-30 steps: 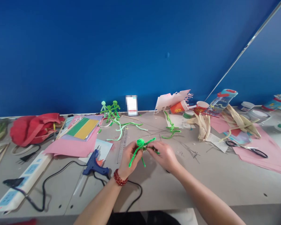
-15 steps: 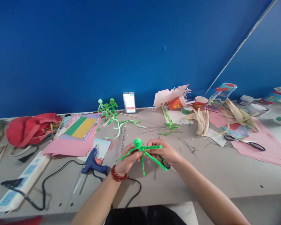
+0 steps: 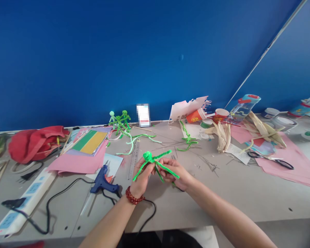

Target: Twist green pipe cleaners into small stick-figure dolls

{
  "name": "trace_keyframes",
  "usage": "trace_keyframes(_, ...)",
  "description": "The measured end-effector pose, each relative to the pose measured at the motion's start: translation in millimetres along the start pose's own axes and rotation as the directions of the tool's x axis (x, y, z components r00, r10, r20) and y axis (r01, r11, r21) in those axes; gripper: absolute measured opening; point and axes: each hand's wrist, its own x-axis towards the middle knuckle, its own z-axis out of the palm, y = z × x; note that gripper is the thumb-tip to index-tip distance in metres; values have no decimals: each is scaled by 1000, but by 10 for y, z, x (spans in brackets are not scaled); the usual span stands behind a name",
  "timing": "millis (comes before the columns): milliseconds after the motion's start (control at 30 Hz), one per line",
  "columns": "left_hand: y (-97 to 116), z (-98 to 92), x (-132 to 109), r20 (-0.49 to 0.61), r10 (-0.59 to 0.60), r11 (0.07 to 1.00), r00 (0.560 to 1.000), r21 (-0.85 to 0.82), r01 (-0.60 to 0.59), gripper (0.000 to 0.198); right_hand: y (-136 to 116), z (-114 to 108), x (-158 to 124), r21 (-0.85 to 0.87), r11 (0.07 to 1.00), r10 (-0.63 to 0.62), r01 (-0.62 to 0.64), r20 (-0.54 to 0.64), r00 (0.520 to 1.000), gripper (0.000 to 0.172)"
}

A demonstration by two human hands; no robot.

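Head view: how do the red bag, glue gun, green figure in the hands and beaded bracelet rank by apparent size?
Red bag
Glue gun and green figure: unsure, since the figure spreads wider but is thin-limbed
Beaded bracelet

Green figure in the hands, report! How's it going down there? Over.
Left hand pinching green figure; right hand gripping near its legs. Figure held above table, limbs spread. Glue gun off to the left, not in the way. Over.
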Motion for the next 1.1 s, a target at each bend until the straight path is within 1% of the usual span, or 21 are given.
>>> trace_keyframes(100, 6, -1, 0, 18, 5, 1000, 1000, 31, -5, 14, -13, -14, -8, 44, 999, -11, 10, 14, 1000, 32)
trace_keyframes(200, 30, 11, 0, 17, -12, 1000, 1000, 21, 11, 13, -6, -36, -1, 53, 998, -27, 27, 9, 1000, 32)
trace_keyframes(300, 55, 32, -2, 2, -56, 998, 998, 13, 56, 12, 22, -76, 27, 39, 999, -2, 3, -41, 999, 33)
trace_keyframes(367, 64, 41, -2, -25, -103, 995, 994, 9, 103, 14, 28, -107, 41, -39, 999, -33, 29, -97, 995, 33)
trace_keyframes(433, 60, 36, -1, -62, -150, 989, 987, -2, 150, 17, 6, -129, 36, -194, 975, -131, 107, -120, 984, 31)
trace_keyframes(467, 53, 27, -1, -80, -166, 986, 983, -7, 166, 18, -15, -132, 26, -289, 945, -192, 154, -105, 976, 29)
trace_keyframes(500, 45, 15, -2, -98, -173, 985, 980, -13, 172, 19, -40, -131, 11, -384, 901, -247, 201, -75, 966, 27)
trace_keyframes(567, 25, -13, -10, -134, -164, 986, 977, -12, 163, 21, -88, -118, -24, -568, 778, -328, 268, -3, 945, 25)
trace_keyframes(600, 16, -25, -17, -139, -156, 987, 978, 4, 158, 22, -105, -109, -39, -657, 696, -360, 288, 28, 933, 24)
trace_keyframes(667, 4, -43, -30, -118, -135, 987, 984, 68, 144, 21, -120, -93, -58, -811, 501, -425, 300, 71, 902, 19)
trace_keyframes(733, 1, -47, -36, -74, -114, 982, 991, 139, 124, 16, -114, -86, -63, -906, 311, -485, 288, 110, 868, 13)
trace_keyframes(800, 9, -42, -33, -52, -95, 981, 994, 163, 102, 14, -105, -88, -60, -941, 173, -530, 291, 160, 833, 10)
trace_keyframes(867, 27, -31, -22, -49, -100, 983, 994, 150, 106, 14, -108, -91, -59, -943, 91, -565, 321, 217, 796, 7)
trace_keyframes(967, 68, -10, -9, -53, -136, 980, 989, 141, 142, 14, -130, -91, -67, -929, 9, -592, 369, 292, 751, 9)
trace_keyframes(1100, 104, 12, -5, -63, -139, 974, 988, 171, 148, 13, -145, -89, -85, -920, -130, -585, 370, 373, 720, 13)
